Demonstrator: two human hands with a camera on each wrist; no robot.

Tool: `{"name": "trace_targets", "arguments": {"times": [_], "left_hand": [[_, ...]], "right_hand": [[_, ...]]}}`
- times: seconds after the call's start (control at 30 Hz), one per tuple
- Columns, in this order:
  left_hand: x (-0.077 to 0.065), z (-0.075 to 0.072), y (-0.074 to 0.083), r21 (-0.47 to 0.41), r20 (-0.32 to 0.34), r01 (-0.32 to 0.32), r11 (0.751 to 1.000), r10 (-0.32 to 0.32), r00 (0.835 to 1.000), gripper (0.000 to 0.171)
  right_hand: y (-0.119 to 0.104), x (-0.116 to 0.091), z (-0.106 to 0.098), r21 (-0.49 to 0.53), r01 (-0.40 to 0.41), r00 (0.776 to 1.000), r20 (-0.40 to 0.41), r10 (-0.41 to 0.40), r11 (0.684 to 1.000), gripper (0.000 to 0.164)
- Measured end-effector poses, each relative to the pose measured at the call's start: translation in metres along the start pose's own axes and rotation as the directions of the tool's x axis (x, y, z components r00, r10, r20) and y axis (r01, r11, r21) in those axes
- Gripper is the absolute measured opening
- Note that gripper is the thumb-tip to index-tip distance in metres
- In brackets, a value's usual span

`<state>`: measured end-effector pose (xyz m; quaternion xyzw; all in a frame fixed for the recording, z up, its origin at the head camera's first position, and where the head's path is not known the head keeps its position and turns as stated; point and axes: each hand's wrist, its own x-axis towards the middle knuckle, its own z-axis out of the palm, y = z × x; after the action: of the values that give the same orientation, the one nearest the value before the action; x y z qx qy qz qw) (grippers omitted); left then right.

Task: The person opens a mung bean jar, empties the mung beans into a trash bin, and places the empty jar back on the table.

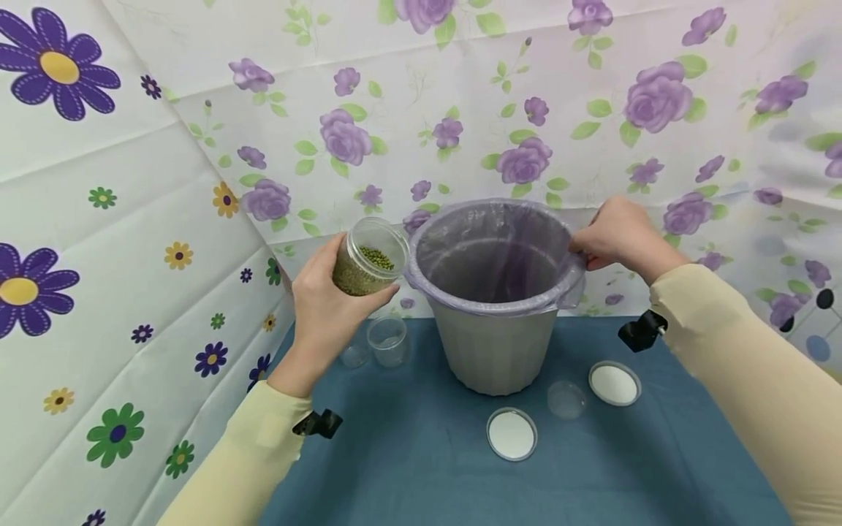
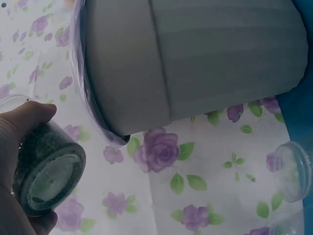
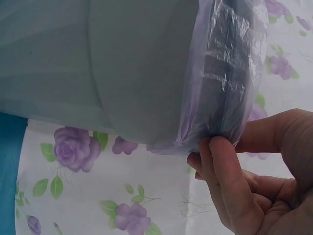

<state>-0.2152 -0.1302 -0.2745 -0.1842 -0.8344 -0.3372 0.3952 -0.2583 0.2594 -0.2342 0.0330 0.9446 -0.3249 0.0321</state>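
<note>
In the head view my left hand (image 1: 329,292) grips a clear jar (image 1: 358,274) partly filled with green beans (image 1: 376,258). The jar leans toward the bin, its open mouth near the bin's left rim. From the left wrist view, the bottom of the jar (image 2: 54,178) shows, with the thumb along its side. A grey trash bin (image 1: 496,351) stands upright, lined with a thin purple plastic bag (image 1: 460,226) folded over the rim. My right hand (image 1: 621,237) pinches the bag's edge at the right rim; the right wrist view shows its fingers (image 3: 225,161) on the film.
Two clear empty jars (image 1: 389,343) stand left of the bin on the blue tablecloth (image 1: 408,453). In front and to the right lie two white-faced round lids (image 1: 511,435) and a clear disc (image 1: 566,399). Flowered cloth (image 1: 427,139) hangs behind and at the left.
</note>
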Motion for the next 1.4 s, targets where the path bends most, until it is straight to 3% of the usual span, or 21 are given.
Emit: {"name": "trace_targets", "arguments": {"times": [0.2,0.67,0.83,1.13,1.4], "left_hand": [[0.013,0.011,0.004,0.018,0.013,-0.034,0.999,0.033,0.999,0.086],[0.045,0.026,0.016,0.12,0.151,-0.163,0.979,0.144,0.978,0.092],[0.058,0.034,0.022,0.158,0.181,-0.246,0.956,0.216,0.959,0.089],[0.07,0.045,0.028,0.205,0.213,-0.399,0.894,0.357,0.909,0.088],[0.075,0.053,0.033,0.223,0.224,-0.45,0.865,0.404,0.887,0.088]], "right_hand": [[0.001,0.001,0.001,0.004,-0.001,1.0,0.004,0.001,1.0,0.027],[-0.002,-0.002,-0.003,-0.031,0.0,1.0,-0.019,0.0,1.0,0.027],[-0.003,-0.002,-0.001,-0.038,-0.005,1.0,-0.024,0.004,0.999,0.026],[-0.004,-0.001,-0.001,-0.05,0.007,1.0,-0.021,-0.008,0.999,0.026],[-0.004,-0.002,-0.002,-0.048,-0.01,1.0,-0.018,0.009,0.999,0.023]]}}
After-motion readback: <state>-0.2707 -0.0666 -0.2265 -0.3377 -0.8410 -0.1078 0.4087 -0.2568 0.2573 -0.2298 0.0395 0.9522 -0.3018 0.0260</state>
